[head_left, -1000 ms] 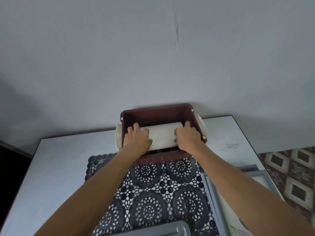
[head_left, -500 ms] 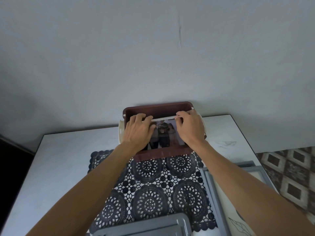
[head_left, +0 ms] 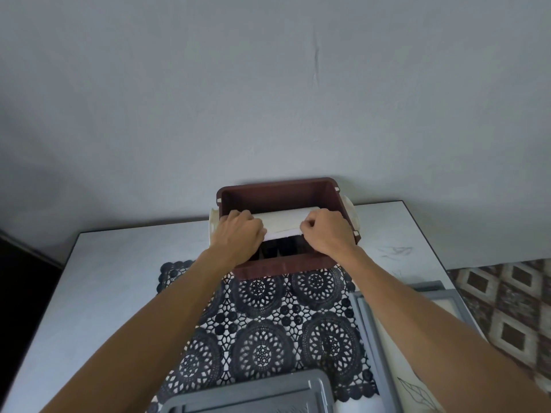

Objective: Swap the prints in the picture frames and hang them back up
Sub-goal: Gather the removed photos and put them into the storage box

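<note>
Brown box (head_left: 277,186) — one curled print (head_left: 283,223) inside. My left hand (head_left: 241,235) and right hand (head_left: 327,234) grip its ends, fingers curled.

We grip a white print (head_left: 283,223) at both ends, our left hand (head_left: 238,236) curled over its left end and our right hand (head_left: 326,234) pinching its right end. It lies bowed, blank side up, across the brown box (head_left: 277,192) at the far side of the worktop (head_left: 119,263). Something dark shows under its near edge.

A grey frame (head_left: 366,338) lies flat at the near right, holding a pale print (head_left: 399,371) with a leaf drawn in line. Another grey frame (head_left: 247,391) lies at the near edge, partly out of view.
</note>
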`<state>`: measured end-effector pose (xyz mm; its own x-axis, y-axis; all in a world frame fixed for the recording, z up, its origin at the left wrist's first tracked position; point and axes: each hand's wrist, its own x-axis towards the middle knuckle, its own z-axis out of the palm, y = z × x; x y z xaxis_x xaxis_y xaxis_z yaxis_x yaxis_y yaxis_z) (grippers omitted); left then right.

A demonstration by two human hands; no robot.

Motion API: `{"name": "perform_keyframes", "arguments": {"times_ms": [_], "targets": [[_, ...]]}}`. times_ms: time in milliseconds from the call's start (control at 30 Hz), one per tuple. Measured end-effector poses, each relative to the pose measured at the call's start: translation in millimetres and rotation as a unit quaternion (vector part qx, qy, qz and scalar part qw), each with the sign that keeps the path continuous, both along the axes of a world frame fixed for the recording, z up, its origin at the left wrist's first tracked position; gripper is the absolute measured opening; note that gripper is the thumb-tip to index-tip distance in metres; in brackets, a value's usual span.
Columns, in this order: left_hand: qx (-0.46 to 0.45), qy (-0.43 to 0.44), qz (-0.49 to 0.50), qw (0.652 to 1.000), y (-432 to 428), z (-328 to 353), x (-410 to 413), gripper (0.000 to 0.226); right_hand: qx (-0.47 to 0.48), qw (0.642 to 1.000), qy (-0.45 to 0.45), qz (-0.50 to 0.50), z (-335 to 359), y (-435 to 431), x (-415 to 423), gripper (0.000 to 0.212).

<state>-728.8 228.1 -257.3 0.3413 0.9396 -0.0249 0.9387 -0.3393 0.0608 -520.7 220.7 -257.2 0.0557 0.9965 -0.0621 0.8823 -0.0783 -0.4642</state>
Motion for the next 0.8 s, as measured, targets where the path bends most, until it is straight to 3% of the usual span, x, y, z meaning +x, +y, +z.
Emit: {"name": "perform_keyframes", "arguments": {"times_ms": [233,433,633,800], "targets": [[0.049,-0.093,0.028,0.994,-10,6,-10,0.037,0.193,0.98,0.029,-0.025,-1,-7,1,0.022],[0.069,-0.176,0.06,0.98,-34,22,-22,0.035,0.269,0.96,0.068,-0.04,9,-26,-7,0.019],[0.085,-0.225,0.079,0.967,-77,26,-44,0.027,0.23,0.967,0.103,-0.037,6,-77,-22,0.019],[0.011,-0.223,0.136,0.965,-128,8,-67,0.028,0.087,0.994,0.073,-0.009,-18,-143,-37,0.02]]}}
